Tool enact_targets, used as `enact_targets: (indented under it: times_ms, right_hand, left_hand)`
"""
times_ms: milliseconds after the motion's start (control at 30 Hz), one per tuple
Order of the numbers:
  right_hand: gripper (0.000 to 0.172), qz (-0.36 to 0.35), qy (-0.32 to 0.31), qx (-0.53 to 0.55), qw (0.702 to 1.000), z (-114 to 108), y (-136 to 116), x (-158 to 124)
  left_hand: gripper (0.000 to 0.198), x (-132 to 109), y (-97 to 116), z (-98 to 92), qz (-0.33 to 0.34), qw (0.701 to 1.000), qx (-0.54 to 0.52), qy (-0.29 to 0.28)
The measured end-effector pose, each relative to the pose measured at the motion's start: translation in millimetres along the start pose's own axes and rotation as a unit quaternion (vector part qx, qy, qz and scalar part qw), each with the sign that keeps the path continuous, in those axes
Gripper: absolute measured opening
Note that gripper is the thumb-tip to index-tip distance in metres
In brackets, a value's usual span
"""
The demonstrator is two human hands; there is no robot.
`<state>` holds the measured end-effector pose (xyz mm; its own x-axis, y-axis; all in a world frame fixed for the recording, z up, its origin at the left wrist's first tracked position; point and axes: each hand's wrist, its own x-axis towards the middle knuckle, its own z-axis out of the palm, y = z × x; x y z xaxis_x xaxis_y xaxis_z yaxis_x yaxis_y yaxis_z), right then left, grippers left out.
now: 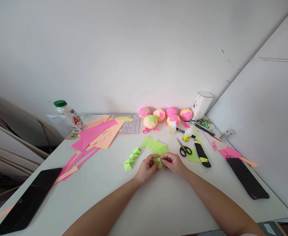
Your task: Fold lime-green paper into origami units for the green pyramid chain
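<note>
Between my two hands is a small folded piece of green paper (158, 161). My left hand (146, 167) pinches its left side, thumb toward the middle. The fingers of my right hand (175, 163) close on its right edge. Just beyond lie flat green paper squares (159, 147), with one more green square (147, 142) to their left. A row of folded green paper units (132, 158) rests left of my left hand. Black-handled scissors (184, 149) and a black and yellow utility knife (202, 154) lie to the right of my right hand.
Pink and orange paper balls (150, 121) stand near the wall, beside glue bottles (188, 134) and a white container (202, 105). Pink and orange sheets (97, 132) and a white bottle (70, 114) are left. A black tablet (28, 200) and black phone (247, 178) lie at the sides.
</note>
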<state>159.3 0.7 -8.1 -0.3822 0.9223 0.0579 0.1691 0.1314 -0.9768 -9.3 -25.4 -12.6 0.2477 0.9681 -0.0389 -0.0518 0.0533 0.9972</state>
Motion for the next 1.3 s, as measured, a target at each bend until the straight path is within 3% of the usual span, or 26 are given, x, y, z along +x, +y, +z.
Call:
enact_targets:
  times_ms: [1300]
  right_hand:
    - [0.013,-0.011,-0.018,0.012,1.000,0.7,1.4,0.1]
  left_hand:
    - [0.033,2.1,-6.6,-1.7,0.000,1.000,0.009,-0.011]
